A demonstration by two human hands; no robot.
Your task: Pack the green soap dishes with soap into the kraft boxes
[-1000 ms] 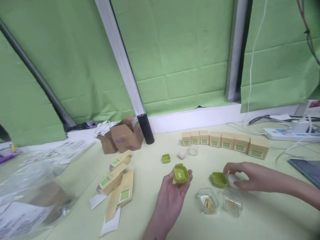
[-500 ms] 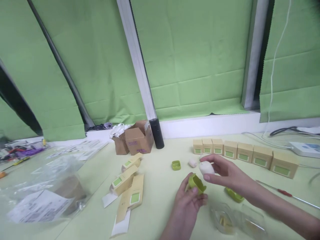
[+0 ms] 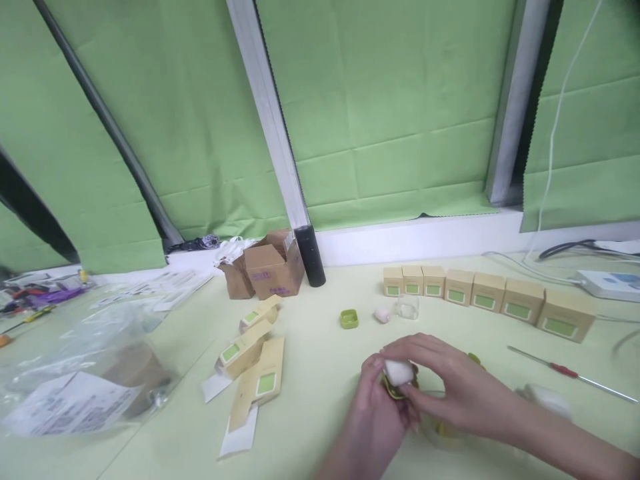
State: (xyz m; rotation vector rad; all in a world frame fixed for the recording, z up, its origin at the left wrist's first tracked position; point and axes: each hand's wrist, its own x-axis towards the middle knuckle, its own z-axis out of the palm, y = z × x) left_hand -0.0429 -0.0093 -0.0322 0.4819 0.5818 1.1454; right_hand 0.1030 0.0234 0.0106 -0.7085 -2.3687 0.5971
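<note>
Near the lower middle, my left hand [image 3: 377, 410] holds a green silicone cup [image 3: 394, 391] from below, its fingers wrapped round it. My right hand [image 3: 443, 377] grips a white rounded piece [image 3: 399, 372] between thumb and fingers, at the cup's mouth. The piece sits partly inside the cup, and the fingers hide some of both. Farther back on the table stand a small square green tray [image 3: 349, 319], a small pinkish-white piece [image 3: 382, 314] and a clear ring-like container [image 3: 408, 307].
Tan boxes [image 3: 484, 293] stand in a row at the back right. A red-handled screwdriver [image 3: 565, 370] lies at right. Opened cartons [image 3: 269, 371], a brown box [image 3: 273, 270], a black cylinder [image 3: 310, 257] and a plastic bag [image 3: 85, 373] are to the left.
My right hand has moved left and down, bringing the white piece into the green cup's mouth. The clear container behind it has come into view. The camera view has shifted slightly.
</note>
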